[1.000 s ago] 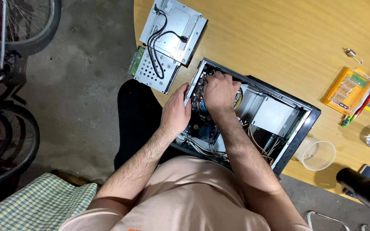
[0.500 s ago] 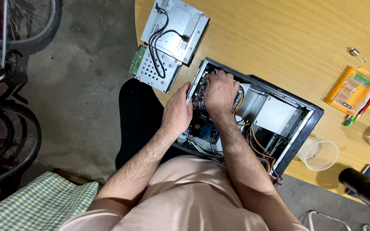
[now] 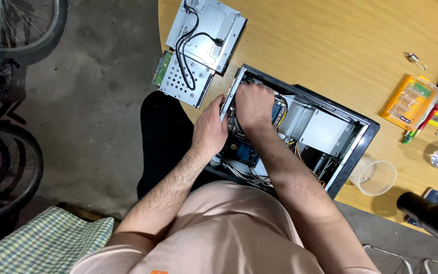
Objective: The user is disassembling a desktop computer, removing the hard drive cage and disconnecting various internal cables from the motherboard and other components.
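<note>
The open computer case (image 3: pixel 300 137) lay on its side at the bench's (image 3: pixel 330 45) near edge. The left hand (image 3: pixel 210 129) gripped its left rim, steadying it, while the right hand (image 3: pixel 253 105), fingers curled, reached inside; its grasp was hidden.

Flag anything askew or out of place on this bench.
The removed drive cage overhangs the table at its edge, cables draped over it. The open computer case also juts past the edge, toward the person's lap. Left hand grips its rim; right hand reaches inside.
</note>
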